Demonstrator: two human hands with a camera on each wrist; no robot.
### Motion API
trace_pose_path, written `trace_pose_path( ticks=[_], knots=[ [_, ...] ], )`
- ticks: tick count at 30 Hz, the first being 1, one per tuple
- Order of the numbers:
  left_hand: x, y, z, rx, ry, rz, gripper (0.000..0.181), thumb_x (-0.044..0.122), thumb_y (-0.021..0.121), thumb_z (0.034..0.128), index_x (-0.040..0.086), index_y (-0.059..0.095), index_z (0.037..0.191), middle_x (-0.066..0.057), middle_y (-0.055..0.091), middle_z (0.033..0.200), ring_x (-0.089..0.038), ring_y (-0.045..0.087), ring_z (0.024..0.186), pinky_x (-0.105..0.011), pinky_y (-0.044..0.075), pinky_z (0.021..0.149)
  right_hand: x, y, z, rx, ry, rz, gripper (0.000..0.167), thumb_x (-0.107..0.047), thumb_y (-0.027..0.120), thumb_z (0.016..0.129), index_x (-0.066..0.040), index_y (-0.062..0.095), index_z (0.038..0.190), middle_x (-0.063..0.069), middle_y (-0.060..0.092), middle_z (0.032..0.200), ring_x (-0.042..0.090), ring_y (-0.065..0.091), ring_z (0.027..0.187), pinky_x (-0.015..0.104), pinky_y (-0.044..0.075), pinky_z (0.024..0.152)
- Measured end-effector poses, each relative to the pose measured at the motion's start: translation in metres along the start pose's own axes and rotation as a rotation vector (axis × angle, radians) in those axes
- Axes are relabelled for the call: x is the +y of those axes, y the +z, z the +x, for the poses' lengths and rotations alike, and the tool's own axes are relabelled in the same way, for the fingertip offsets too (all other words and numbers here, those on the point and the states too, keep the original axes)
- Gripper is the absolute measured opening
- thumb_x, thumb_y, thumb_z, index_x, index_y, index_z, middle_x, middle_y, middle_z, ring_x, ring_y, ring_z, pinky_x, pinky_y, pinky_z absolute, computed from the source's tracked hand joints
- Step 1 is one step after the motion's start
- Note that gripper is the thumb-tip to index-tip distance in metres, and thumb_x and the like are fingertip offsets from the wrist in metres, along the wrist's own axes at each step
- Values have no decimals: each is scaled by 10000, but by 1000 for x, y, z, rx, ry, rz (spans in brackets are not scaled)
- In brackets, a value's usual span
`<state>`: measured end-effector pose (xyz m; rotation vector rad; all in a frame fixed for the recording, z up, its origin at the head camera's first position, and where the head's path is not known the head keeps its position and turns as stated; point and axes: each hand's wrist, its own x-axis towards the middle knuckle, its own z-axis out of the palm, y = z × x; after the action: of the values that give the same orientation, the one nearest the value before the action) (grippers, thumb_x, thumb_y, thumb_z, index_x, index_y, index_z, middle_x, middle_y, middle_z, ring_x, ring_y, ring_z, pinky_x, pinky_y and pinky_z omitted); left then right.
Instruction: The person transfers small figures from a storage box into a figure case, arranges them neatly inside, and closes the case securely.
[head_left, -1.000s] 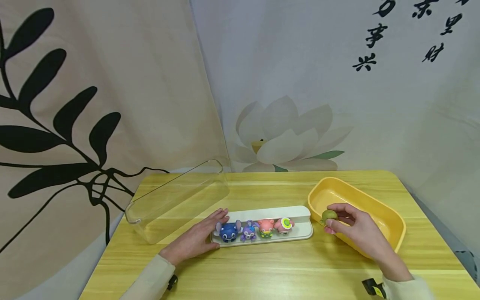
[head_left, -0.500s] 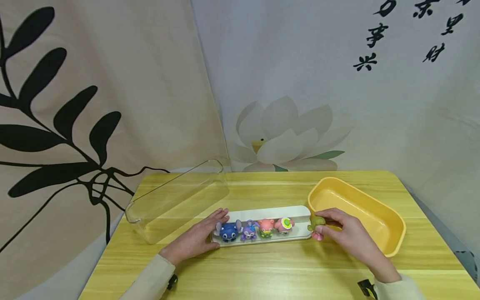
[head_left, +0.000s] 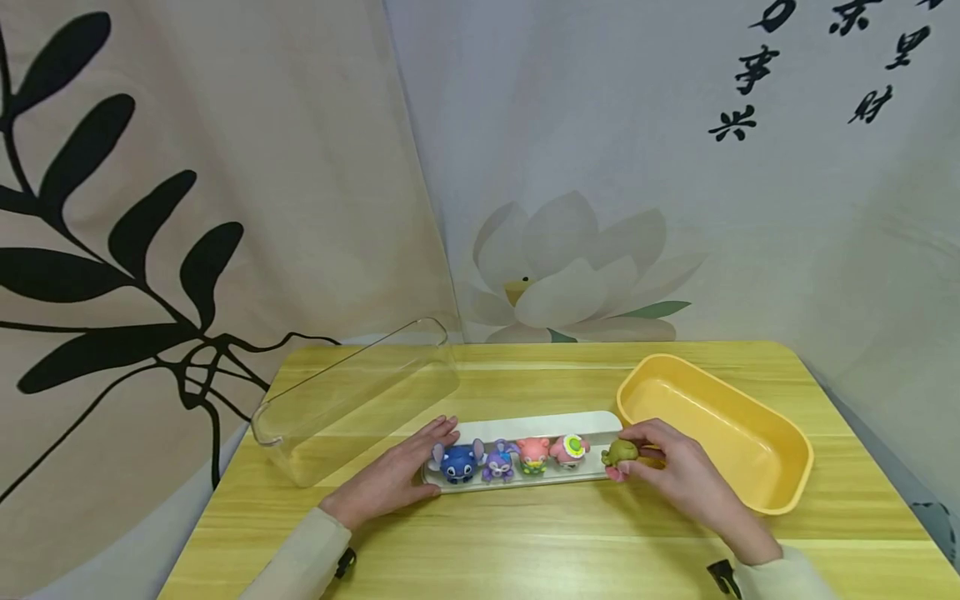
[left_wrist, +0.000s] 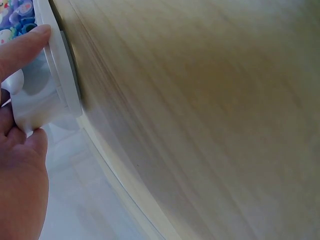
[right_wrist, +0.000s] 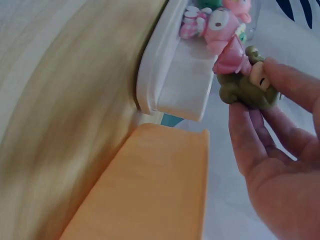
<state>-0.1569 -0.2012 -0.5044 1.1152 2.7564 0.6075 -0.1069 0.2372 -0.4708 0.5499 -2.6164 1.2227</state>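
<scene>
A long white tray (head_left: 592, 477) lies on the table with a row of small figurines: a blue one (head_left: 457, 463), a purple one (head_left: 498, 462), a pink one (head_left: 533, 456) and one with a green-and-white round top (head_left: 569, 451). My left hand (head_left: 397, 471) holds the tray's left end; in the left wrist view its thumb (left_wrist: 25, 50) lies on the edge and the fingers reach round the end. My right hand (head_left: 678, 471) pinches an olive-green figurine (head_left: 619, 452) with a pink lower part between thumb and fingers, over the tray's right end. The right wrist view shows this figurine (right_wrist: 250, 90) tilted.
A yellow bin (head_left: 750, 425) stands just right of the tray, behind my right hand. At the back left lies a clear plastic cover (head_left: 360, 400). The wooden table (head_left: 540, 542) ends against a printed curtain (head_left: 600, 167).
My right hand has moved left with the olive-green figurine, from the yellow bin's near side to the tray's right end. The left hand has stayed on the tray.
</scene>
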Motion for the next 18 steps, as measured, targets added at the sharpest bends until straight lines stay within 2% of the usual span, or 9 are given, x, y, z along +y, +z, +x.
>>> trace_pose_path(
  ticks=[5,14,18],
  knots=[
    [0,-1,0,4,4,5,876,232,839,890,133,364,1620,-12,205,1722,-253,227,1565,-479,351,1200,2,7,1,-5,16,-22,373,63,864,779,-29,734,1117,-12,681,1088,70,673,985,267,624,830],
    [1,-1,-1,8,12,1,869,227,842,888,126,375,1614,-19,215,1719,-256,232,1564,-476,354,1198,5,14,5,3,-14,-174,348,-5,880,788,-63,738,1100,-25,674,1064,105,659,953,299,630,794],
    [1,-1,-1,6,12,-3,871,229,841,889,127,371,1616,-17,212,1720,-255,229,1565,-479,352,1200,6,16,5,4,-16,-209,349,-31,890,786,-66,737,1098,-21,675,1065,91,642,922,309,622,770]
  ],
)
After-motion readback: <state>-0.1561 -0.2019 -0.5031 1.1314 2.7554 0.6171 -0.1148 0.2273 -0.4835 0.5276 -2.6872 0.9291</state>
